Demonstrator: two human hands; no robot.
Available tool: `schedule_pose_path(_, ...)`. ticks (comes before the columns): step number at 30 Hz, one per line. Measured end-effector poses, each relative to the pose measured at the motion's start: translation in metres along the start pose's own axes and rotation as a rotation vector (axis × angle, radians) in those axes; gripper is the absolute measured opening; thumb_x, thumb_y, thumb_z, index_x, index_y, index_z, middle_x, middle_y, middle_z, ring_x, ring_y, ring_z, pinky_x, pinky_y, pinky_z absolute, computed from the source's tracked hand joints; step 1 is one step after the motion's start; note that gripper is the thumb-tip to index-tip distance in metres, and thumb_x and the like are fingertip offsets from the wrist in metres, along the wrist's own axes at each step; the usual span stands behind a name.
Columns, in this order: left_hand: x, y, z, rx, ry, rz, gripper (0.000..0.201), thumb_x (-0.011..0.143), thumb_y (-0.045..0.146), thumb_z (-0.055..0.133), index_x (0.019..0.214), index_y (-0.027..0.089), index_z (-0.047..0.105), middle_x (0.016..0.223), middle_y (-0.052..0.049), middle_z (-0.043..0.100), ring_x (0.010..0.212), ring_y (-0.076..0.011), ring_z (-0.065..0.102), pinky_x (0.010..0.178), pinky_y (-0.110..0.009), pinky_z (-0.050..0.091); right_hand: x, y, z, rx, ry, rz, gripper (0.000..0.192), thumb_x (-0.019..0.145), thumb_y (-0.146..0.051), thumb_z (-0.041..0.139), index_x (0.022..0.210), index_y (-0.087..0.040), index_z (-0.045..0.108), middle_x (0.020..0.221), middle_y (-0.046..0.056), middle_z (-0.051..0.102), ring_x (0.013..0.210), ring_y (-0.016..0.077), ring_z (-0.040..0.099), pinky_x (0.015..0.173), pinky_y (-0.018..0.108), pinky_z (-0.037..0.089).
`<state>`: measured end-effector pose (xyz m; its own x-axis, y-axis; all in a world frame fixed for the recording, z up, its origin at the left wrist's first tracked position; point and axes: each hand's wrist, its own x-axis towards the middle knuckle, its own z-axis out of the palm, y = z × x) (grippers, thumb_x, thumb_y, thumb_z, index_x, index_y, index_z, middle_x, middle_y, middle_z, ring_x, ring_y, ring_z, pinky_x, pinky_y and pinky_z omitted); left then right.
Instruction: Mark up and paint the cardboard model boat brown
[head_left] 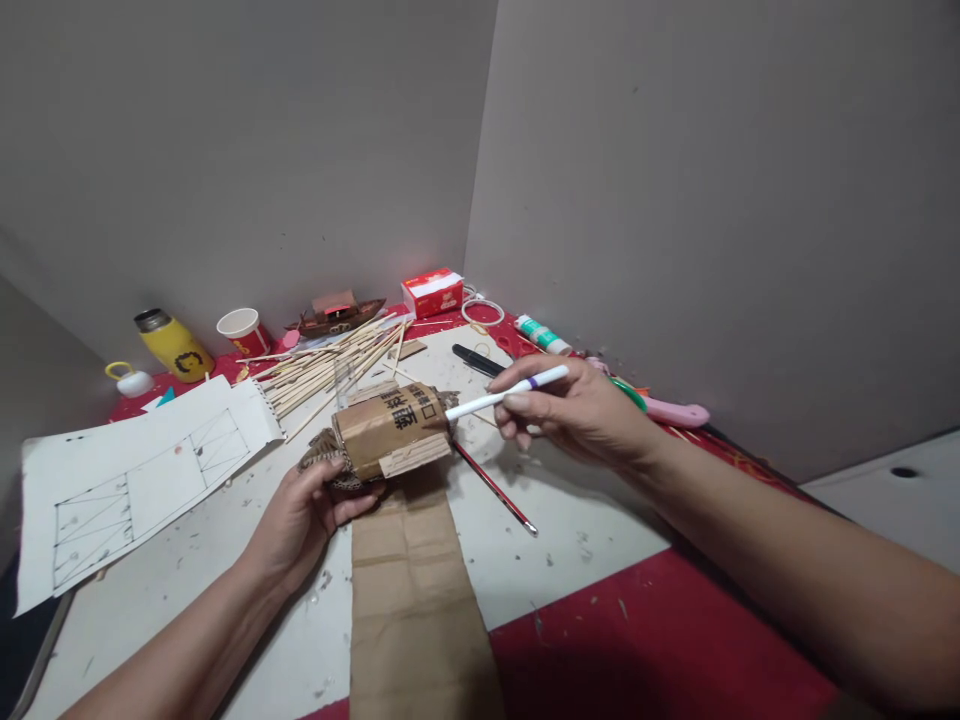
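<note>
My left hand is closed on the near left end of a small brown cardboard model, with a rounded body, side flaps and printed characters. Its rough ends show layered corrugated edges. Between the thumb and fingers of my right hand is a slim white pen with a purple band. The pen's far end meets the right end of the model; whether it presses there I cannot tell. Below the model lies a long flat cardboard strip. A red and black pencil rests on the white board beside it.
Many thin wooden sticks lie behind the model, near a drawn paper sheet. A yellow bottle, paper cup, model boat and red box line the back. A glue tube and pink-handled tool lie right.
</note>
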<state>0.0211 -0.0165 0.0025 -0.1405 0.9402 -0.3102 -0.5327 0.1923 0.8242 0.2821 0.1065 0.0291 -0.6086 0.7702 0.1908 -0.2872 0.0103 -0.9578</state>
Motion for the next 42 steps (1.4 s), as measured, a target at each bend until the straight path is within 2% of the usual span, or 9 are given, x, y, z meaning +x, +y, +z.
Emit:
schedule_pose_path(10, 0.001, -0.002, -0.001, 0.034, 0.019, 0.023, 0.023, 0.073, 0.023, 0.078, 0.093, 0.014, 0.072, 0.098, -0.011, 0.077, 0.087, -0.0240, 0.075, 0.075, -0.033, 0.064, 0.002, 0.002, -0.001, 0.019, -0.019, -0.013, 0.022, 0.077, -0.037, 0.081, 0.089, -0.018, 0.076, 0.071, 0.003, 0.074, 0.062, 0.0134, 0.071, 0.047, 0.019, 0.056)
schedule_pose_path(17, -0.001, -0.002, 0.003, 0.066, 0.077, 0.064, 0.060, 0.070, 0.018, 0.081, 0.125, 0.021, 0.055, 0.114, -0.011, 0.073, 0.090, -0.0242, 0.075, 0.073, -0.030, 0.063, -0.001, 0.003, 0.004, -0.068, -0.058, -0.058, 0.018, 0.083, -0.034, 0.077, 0.094, -0.020, 0.077, 0.078, 0.005, 0.077, 0.067, 0.0143, 0.072, 0.052, 0.021, 0.060)
schedule_pose_path(23, -0.004, -0.004, 0.008, 0.063, 0.151, 0.128, 0.088, 0.064, 0.015, 0.086, 0.138, 0.025, 0.041, 0.120, -0.011, 0.071, 0.091, -0.0225, 0.074, 0.079, -0.032, 0.062, -0.013, 0.004, 0.017, -0.257, 0.079, -0.271, 0.018, 0.089, -0.033, 0.070, 0.101, -0.022, 0.075, 0.082, 0.005, 0.078, 0.062, 0.0119, 0.070, 0.055, 0.021, 0.060)
schedule_pose_path(26, -0.006, -0.006, 0.008, 0.119, 0.090, 0.169, 0.079, 0.067, 0.021, 0.085, 0.136, 0.024, 0.045, 0.121, -0.011, 0.070, 0.097, -0.0228, 0.072, 0.085, -0.033, 0.060, -0.021, 0.008, 0.025, -0.530, 0.035, -0.380, 0.022, 0.092, -0.029, 0.064, 0.111, -0.022, 0.074, 0.095, 0.007, 0.079, 0.073, 0.0148, 0.074, 0.067, 0.025, 0.062)
schedule_pose_path(29, -0.007, -0.008, 0.006, 0.199, 0.050, 0.203, 0.073, 0.071, 0.027, 0.083, 0.135, 0.025, 0.046, 0.124, -0.010, 0.069, 0.105, -0.0235, 0.070, 0.090, -0.034, 0.057, -0.024, 0.011, 0.028, -0.692, 0.108, -0.475, 0.024, 0.093, -0.025, 0.061, 0.115, -0.023, 0.073, 0.101, 0.008, 0.078, 0.089, 0.0187, 0.075, 0.081, 0.031, 0.063)
schedule_pose_path(32, -0.007, -0.010, 0.005, 0.264, 0.074, 0.223, 0.077, 0.071, 0.031, 0.084, 0.136, 0.026, 0.044, 0.123, -0.010, 0.070, 0.107, -0.0252, 0.069, 0.093, -0.037, 0.055, -0.025, 0.011, 0.030, -0.756, 0.154, -0.552, 0.026, 0.095, -0.023, 0.059, 0.118, -0.023, 0.070, 0.101, 0.007, 0.078, 0.091, 0.0186, 0.075, 0.082, 0.031, 0.063)
schedule_pose_path(36, -0.006, -0.010, 0.006, 0.327, 0.125, 0.295, 0.080, 0.067, 0.033, 0.086, 0.136, 0.026, 0.045, 0.127, -0.011, 0.067, 0.113, -0.0255, 0.066, 0.100, -0.037, 0.051, -0.027, 0.009, 0.033, -0.826, -0.083, -0.711, 0.037, 0.094, -0.016, 0.058, 0.130, -0.022, 0.062, 0.109, 0.009, 0.077, 0.096, 0.0163, 0.074, 0.082, 0.025, 0.061)
schedule_pose_path(40, -0.006, -0.009, 0.008, 0.362, 0.122, 0.350, 0.080, 0.067, 0.032, 0.086, 0.136, 0.026, 0.046, 0.139, -0.010, 0.060, 0.125, -0.0250, 0.058, 0.105, -0.034, 0.046, -0.026, 0.009, 0.034, -0.862, 0.049, -0.711, 0.036, 0.095, -0.014, 0.056, 0.129, -0.023, 0.062, 0.108, 0.008, 0.076, 0.096, 0.0153, 0.074, 0.083, 0.023, 0.061)
schedule_pose_path(42, -0.006, -0.009, 0.009, 0.372, 0.117, 0.372, 0.079, 0.067, 0.031, 0.085, 0.136, 0.027, 0.047, 0.142, -0.009, 0.057, 0.129, -0.0252, 0.054, 0.107, -0.033, 0.044, -0.027, 0.010, 0.035, -0.881, -0.033, -0.762, 0.037, 0.096, -0.016, 0.054, 0.133, -0.022, 0.059, 0.108, 0.010, 0.076, 0.097, 0.0167, 0.074, 0.084, 0.025, 0.061)
